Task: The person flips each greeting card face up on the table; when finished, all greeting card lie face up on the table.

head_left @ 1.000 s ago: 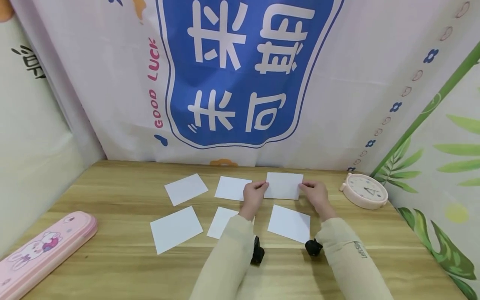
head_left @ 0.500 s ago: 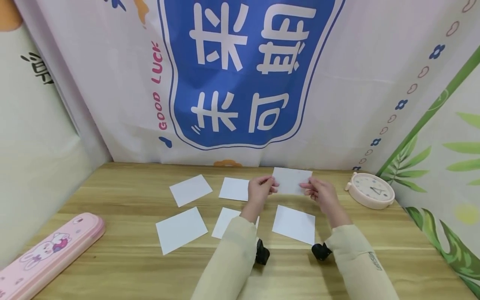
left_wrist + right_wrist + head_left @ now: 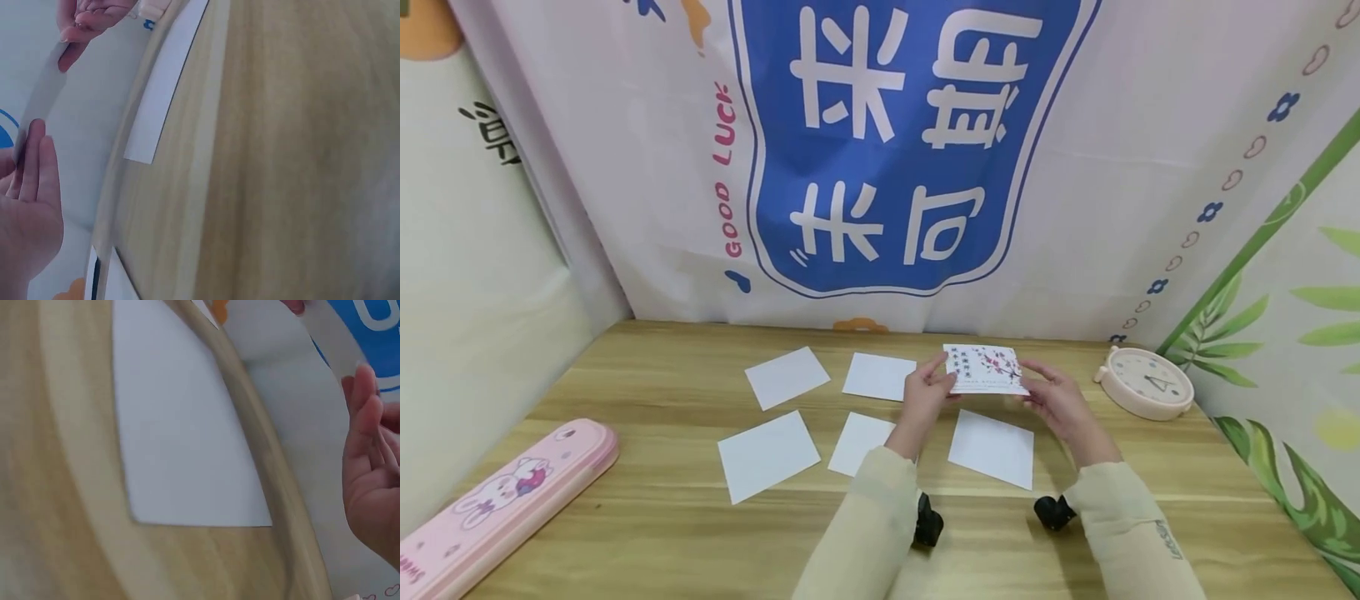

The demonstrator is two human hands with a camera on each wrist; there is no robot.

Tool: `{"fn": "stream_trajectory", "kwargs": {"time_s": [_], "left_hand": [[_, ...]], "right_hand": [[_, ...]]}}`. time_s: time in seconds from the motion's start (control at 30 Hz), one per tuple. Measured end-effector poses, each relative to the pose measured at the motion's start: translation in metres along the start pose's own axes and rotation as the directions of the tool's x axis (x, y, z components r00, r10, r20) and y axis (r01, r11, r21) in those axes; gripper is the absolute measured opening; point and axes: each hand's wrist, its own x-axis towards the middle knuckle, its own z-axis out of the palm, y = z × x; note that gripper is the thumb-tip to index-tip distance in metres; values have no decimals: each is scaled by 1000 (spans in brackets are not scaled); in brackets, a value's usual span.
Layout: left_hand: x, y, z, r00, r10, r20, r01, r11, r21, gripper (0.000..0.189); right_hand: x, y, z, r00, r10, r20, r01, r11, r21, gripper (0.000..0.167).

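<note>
Both hands hold one card (image 3: 986, 369), raised above the back of the table. Its upper face shows dark characters at the left and a branch with red blossoms at the right. My left hand (image 3: 926, 396) pinches the left end, thumb on top and fingers beneath. The right end is gripped by my right hand (image 3: 1060, 406). In the left wrist view the card (image 3: 45, 90) appears nearly edge-on between the hands. Below it lies a blank white card (image 3: 992, 448); another white card (image 3: 863, 442) is partly covered by my left forearm.
More white cards lie to the left, among them a back card (image 3: 787, 377), a front card (image 3: 769, 456) and one beside my left hand (image 3: 880, 377). A pink pencil case (image 3: 512, 504) sits at far left, a round clock (image 3: 1146, 383) at right. A printed cloth (image 3: 662, 167) hangs behind.
The card was lifted off the table with its blank side showing, then turned over, so its printed side now faces up. The other cards stay where they were.
</note>
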Motion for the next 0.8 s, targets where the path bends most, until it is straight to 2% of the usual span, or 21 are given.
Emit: {"fn": "stream_trajectory", "kwargs": {"time_s": [0.07,0.17,0.27,0.3,0.37,0.43,0.5,0.53,0.7,0.77,0.8], "left_hand": [[0,-2,1,999,-7,-34,7,1000,7,43],[3,-9,3,996,25,-88,-19,997,68,39],[5,-13,6,988,68,-136,-41,981,192,30],[6,-12,7,986,90,-139,-49,960,275,28],[6,-12,6,984,131,-118,-63,887,458,23],[6,-10,4,986,153,-64,-80,776,625,19],[8,-8,2,988,153,15,-112,650,751,15],[9,-8,1,988,145,51,-130,614,779,17],[14,-12,3,984,88,153,-176,553,815,31],[15,-15,4,984,73,166,-179,509,842,37],[15,-16,4,984,66,168,-179,468,865,37]], "right_hand": [[0,3,3,998,-9,-64,4,997,-82,44],[2,9,6,988,-46,-148,14,977,-214,44],[5,13,7,975,-116,-187,45,936,-348,40],[6,14,7,972,-142,-188,59,920,-388,39],[8,15,8,967,-177,-185,75,887,-456,38],[10,14,7,968,-189,-165,79,854,-514,39],[11,12,6,975,-179,-131,76,824,-561,43],[12,10,5,979,-168,-112,72,809,-583,45],[16,6,-1,992,-122,-19,75,718,-692,53],[17,7,-1,994,-112,4,79,680,-729,55],[18,8,-1,994,-106,13,81,668,-740,55]]}}
